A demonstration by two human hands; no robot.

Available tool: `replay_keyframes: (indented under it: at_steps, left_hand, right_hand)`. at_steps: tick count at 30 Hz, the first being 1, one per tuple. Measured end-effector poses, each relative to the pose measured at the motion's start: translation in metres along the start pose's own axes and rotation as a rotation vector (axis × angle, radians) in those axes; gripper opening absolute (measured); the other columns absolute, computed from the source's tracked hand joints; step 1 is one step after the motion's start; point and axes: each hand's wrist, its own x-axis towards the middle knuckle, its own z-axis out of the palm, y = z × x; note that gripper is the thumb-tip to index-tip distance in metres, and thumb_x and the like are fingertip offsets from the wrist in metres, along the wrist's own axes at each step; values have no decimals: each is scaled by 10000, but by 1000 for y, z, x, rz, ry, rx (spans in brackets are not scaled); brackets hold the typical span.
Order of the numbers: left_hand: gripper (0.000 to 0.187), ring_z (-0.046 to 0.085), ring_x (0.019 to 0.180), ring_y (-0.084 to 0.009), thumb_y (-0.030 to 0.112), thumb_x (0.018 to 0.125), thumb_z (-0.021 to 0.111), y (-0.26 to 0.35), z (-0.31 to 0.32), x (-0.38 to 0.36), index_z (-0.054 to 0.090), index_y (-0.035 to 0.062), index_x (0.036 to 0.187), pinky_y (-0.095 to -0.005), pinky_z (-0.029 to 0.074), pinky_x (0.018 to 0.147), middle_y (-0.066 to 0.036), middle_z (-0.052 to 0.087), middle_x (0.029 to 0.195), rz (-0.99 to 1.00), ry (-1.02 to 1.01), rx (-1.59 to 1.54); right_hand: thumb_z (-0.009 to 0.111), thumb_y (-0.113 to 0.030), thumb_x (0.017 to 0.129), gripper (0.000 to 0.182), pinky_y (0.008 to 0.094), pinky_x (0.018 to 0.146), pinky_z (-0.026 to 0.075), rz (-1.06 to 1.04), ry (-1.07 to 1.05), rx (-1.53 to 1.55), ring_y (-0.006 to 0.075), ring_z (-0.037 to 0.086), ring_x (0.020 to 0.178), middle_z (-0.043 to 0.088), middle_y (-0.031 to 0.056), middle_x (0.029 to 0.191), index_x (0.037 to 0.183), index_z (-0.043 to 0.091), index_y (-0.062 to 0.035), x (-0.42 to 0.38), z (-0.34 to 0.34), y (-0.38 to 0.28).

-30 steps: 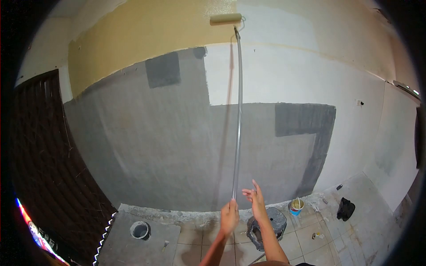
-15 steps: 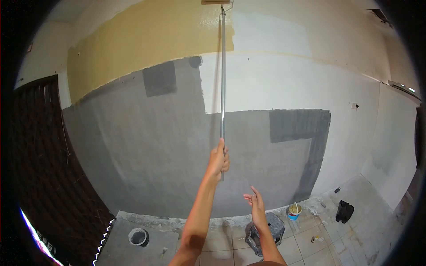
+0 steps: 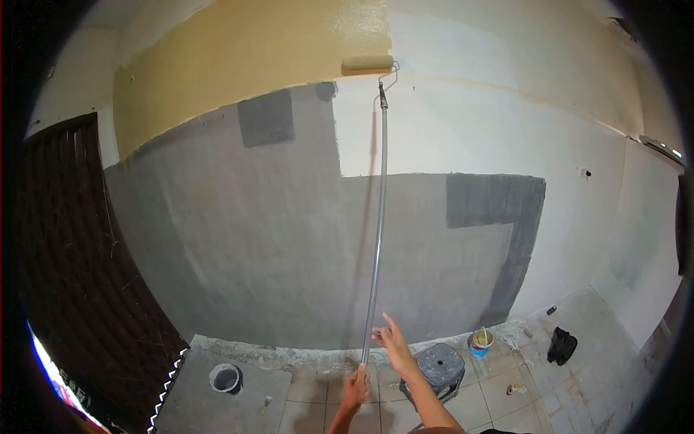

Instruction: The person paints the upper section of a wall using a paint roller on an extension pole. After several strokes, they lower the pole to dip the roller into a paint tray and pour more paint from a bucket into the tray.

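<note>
My left hand [image 3: 355,388] is wrapped round the lower end of a long metal extension pole [image 3: 380,202]. At the pole's top a paint roller [image 3: 367,64] lies against the wall, at the lower edge of the mustard-yellow paint [image 3: 246,50]. Just right of the pole, my right hand [image 3: 394,346] is raised with its fingers apart, the fingertips close to the shaft and holding nothing. Grey paint [image 3: 267,231] covers the lower wall behind the pole, with darker grey patches. A white area [image 3: 434,137] borders the roller on the right.
A grey step stool [image 3: 439,364] stands below my right forearm. Near the wall's foot are a small paint bucket [image 3: 480,341] and a black bag [image 3: 561,346]. To the left, a bucket of grey paint [image 3: 225,378] and a brush [image 3: 267,404] rest on a grey board beside a dark shutter [image 3: 72,275].
The roller has come down the wall to the bottom edge of the yellow. My left hand has dropped with the pole's end, and my right hand has moved left, closer to the shaft.
</note>
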Motion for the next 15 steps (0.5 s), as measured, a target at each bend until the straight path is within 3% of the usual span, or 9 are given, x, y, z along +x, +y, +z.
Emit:
replay_keyframes:
  at_steps: [3, 5, 7, 8, 10, 15]
  left_hand:
    - [507, 375, 459, -62, 456, 1089, 482, 17, -2, -10, 487, 147, 686, -261, 281, 432, 67, 382, 563, 72, 75, 22]
    - [506, 376, 468, -59, 459, 1086, 490, 31, -20, 12, 493, 150, 685, -257, 288, 444, 69, 378, 558, 502, 129, 356]
    - [518, 365, 462, -57, 473, 1084, 488, 69, -28, 20, 485, 154, 675, -258, 275, 438, 72, 369, 549, 568, 134, 346]
    - [531, 353, 451, -57, 485, 1083, 482, 107, -23, 16, 474, 158, 665, -260, 260, 426, 74, 363, 542, 420, 114, 167]
    - [533, 313, 411, -61, 517, 1074, 485, 191, -9, -8, 456, 163, 676, -267, 219, 391, 79, 351, 527, 279, 67, 135]
    - [491, 226, 386, -33, 563, 1048, 514, 314, 22, -3, 448, 155, 783, -239, 148, 375, 107, 276, 531, 303, -137, 36]
  right_hand:
    - [444, -386, 1106, 614, 350, 1021, 453, -34, -19, 11, 198, 601, 1166, 633, 129, 1308, 1607, 277, -72, 1, 16, 6]
    - [449, -377, 1107, 625, 337, 1045, 442, -45, -20, 49, 199, 594, 1158, 632, 138, 1295, 1604, 270, -43, -2, 22, 0]
    - [441, -391, 1108, 626, 338, 1044, 445, -55, -3, 28, 200, 594, 1162, 634, 139, 1291, 1602, 279, -43, -6, 22, 0]
    - [438, -398, 1108, 627, 338, 1044, 446, -59, 5, 19, 201, 593, 1164, 635, 139, 1289, 1601, 283, -44, -8, 23, 0]
    - [437, -403, 1107, 622, 340, 1036, 452, -35, 30, 23, 199, 599, 1160, 637, 140, 1290, 1596, 297, -44, -13, 25, 1]
    - [429, -403, 1108, 605, 340, 1013, 466, -44, 70, 17, 199, 614, 1155, 646, 142, 1282, 1589, 318, -52, -24, 44, -10]
